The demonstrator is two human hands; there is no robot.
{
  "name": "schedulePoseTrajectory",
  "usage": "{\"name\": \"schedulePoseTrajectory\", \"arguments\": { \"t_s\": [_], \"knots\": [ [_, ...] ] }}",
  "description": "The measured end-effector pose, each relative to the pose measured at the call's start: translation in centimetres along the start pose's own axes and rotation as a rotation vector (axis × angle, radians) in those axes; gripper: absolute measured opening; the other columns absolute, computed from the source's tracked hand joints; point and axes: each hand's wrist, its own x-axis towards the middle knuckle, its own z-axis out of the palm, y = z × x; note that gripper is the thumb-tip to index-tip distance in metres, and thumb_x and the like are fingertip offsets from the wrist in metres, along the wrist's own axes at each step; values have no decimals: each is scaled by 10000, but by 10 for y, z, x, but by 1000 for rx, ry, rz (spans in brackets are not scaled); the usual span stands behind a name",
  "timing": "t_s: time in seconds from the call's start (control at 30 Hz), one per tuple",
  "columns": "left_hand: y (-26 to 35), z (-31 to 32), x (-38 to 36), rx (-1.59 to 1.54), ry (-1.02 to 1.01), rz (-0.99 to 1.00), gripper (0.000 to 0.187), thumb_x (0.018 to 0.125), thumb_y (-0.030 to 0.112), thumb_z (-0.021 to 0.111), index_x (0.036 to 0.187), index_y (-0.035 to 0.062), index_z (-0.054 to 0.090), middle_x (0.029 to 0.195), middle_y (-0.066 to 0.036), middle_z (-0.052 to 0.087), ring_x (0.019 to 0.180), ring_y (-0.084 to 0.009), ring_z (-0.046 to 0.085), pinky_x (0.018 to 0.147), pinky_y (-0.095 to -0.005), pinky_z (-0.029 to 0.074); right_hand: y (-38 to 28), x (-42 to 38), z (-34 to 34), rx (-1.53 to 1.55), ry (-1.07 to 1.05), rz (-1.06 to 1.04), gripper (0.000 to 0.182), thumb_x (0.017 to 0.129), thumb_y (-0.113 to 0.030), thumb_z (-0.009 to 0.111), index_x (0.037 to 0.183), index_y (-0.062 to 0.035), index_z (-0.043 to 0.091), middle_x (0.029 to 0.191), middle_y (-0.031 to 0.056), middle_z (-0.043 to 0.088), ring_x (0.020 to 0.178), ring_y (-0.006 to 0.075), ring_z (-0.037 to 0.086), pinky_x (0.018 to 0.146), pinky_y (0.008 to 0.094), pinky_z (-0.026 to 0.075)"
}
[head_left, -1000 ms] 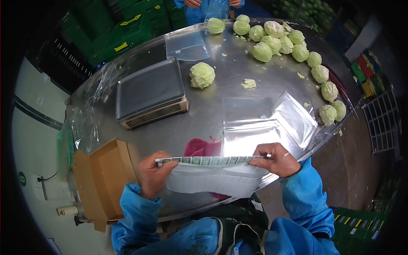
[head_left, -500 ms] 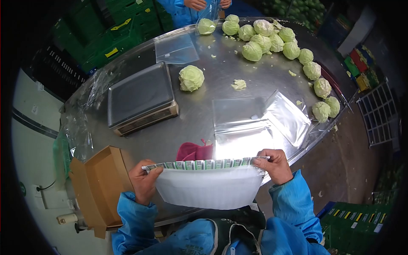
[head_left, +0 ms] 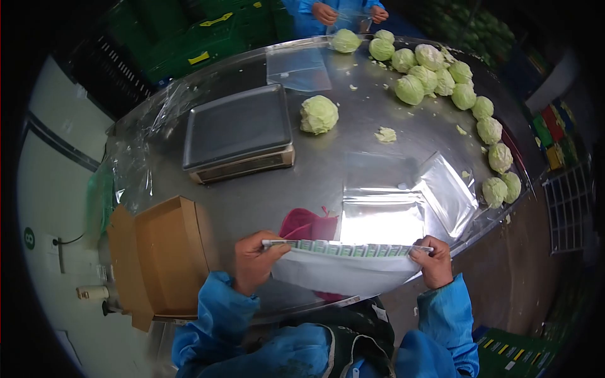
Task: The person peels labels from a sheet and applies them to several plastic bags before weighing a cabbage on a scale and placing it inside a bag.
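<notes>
My left hand (head_left: 254, 262) pinches the left end of a white sheet of labels (head_left: 343, 272), thumb on top. At the sheet's right end, my right hand (head_left: 435, 261) grips the corner in the same way. A row of small green-and-white labels runs along the upper edge stretched between the hands; the blank white part hangs below, curving toward my body. Just beyond the sheet lies a dark pink cloth or glove (head_left: 309, 225), partly covered by it. Clear plastic bags (head_left: 382, 183) lie flat on the metal table past my right hand.
An open cardboard box (head_left: 167, 258) is left of my left hand, with a scale (head_left: 239, 129) beyond it. One cabbage (head_left: 319, 114) sits beside the scale; several more (head_left: 410, 89) line the far right edge. Across the table, a co-worker's hands (head_left: 325, 14) hold a clear bag.
The view has swung left, so the table's contents appear farther right. Both hands still hold the sheet, which now shows less of its white face. The co-worker's hands have spread apart.
</notes>
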Motion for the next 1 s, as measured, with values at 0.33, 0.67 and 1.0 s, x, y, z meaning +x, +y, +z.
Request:
{"name": "schedulePoseTrajectory", "arguments": {
  "t_s": [0.33, 0.67, 1.0],
  "knots": [
    [9, 25, 16, 81, -168, -152, 91, 815, 74, 662, 787, -10, 639, 636, 8, 567, 594, -31, 461, 505, -219, 368, -74, 48, 84, -678, -400, -446, 431, 829, -194, 612, 1191, -3, 475, 1093, 210, 533, 1011, 351, 533, 864, 388, 429],
    [19, 17, 19, 67, -217, -133, 130, 806, 106, 674, 813, -16, 632, 604, 1, 543, 586, -25, 429, 484, -238, 358, -41, 73, 134, -914, -509, -859, 344, 847, -334, 598, 997, -46, 486, 696, 147, 617, 582, 328, 621, 519, 395, 490],
    [6, 8, 25, 136, -297, -90, 226, 775, 156, 713, 726, -25, 587, 559, -24, 476, 571, -38, 380, 464, -267, 328, -31, 74, 136, -709, -552, -841, 263, 837, -165, 630, 976, 1, 481, 647, 168, 589, 560, 349, 606, 491, 377, 466]
  ]
}}
